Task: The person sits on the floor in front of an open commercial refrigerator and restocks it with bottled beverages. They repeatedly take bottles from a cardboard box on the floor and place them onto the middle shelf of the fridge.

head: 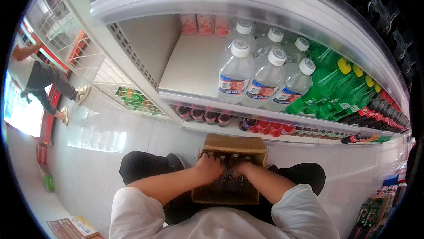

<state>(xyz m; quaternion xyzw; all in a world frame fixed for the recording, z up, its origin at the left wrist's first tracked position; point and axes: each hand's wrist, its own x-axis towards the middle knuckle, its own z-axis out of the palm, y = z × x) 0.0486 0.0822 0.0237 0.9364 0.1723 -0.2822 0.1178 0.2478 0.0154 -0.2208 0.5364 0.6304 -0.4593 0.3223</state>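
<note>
An open cardboard box [234,142] stands on the floor between my knees, with several bottles [228,181] inside. My left hand [209,167] reaches into its left side, fingers bent over the bottle tops. On the box's right side my right hand [241,167] is down among the bottles, its fingers partly hidden. Whether either hand grips a bottle cannot be made out. Beyond the box, clear plastic bottles with white caps [235,70] stand in rows on a shelf [190,63], beside green bottles [331,86].
Pink cans [205,24] stand at the shelf's back left. Dark and red bottles [275,128] fill the lower shelf. A wire rack [106,73] adjoins the shelving on the left; past it a person [43,80] is walking. Packs of drinks [371,211] lie at the lower right.
</note>
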